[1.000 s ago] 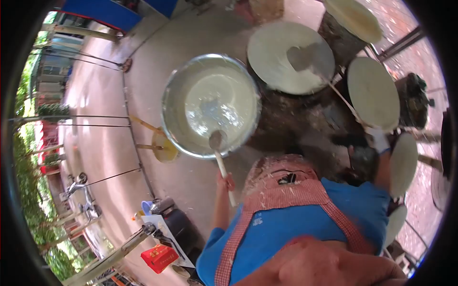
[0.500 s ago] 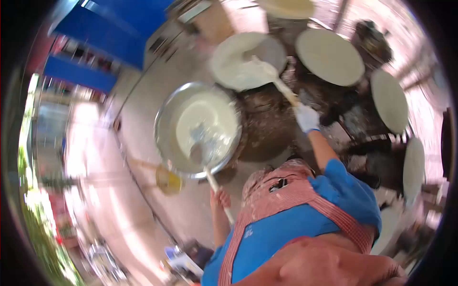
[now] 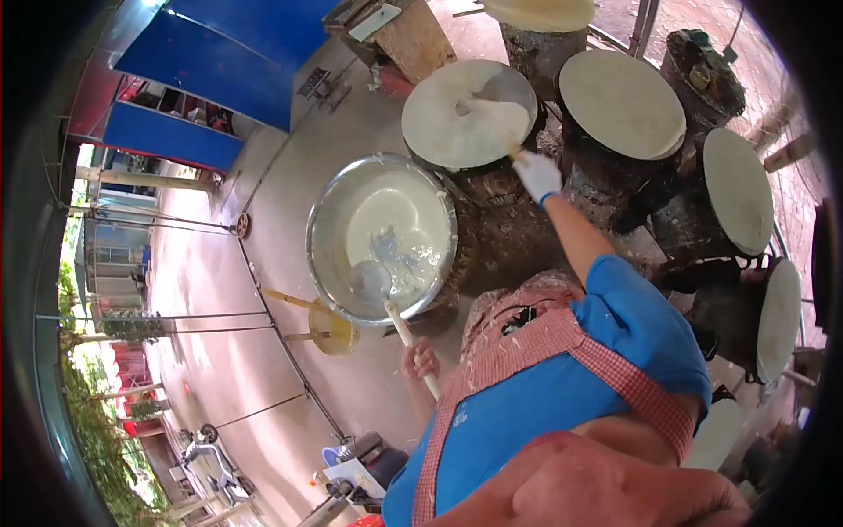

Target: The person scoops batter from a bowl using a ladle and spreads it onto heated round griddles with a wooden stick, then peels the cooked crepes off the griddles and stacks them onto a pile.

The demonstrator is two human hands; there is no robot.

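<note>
My left hand (image 3: 421, 360) is bare and wrapped round the pale handle of a ladle (image 3: 372, 279). The ladle's round head dips into white batter (image 3: 369, 215) inside a wide metal basin (image 3: 313, 220). In a white glove with a blue cuff, my right hand (image 3: 537, 176) grips the short visible end of a batter spreader (image 3: 515, 153). The spreader's far part blends into the wet batter on a round griddle (image 3: 420, 132), so its shape is hard to make out. A dark bare patch shows on that griddle's far right side.
Several more round griddles covered with pale sheets curve along the right, including one griddle (image 3: 622, 104) beside mine and another (image 3: 738, 191) further round. A yellow bucket (image 3: 334, 329) stands left of the basin. Blue panels (image 3: 211, 66) and a scooter (image 3: 213, 465) are farther off.
My right hand has moved up and left toward the griddle, with the spreader farther over it. The ladle stays in the basin in my left hand. The view has shifted slightly and is sharper.
</note>
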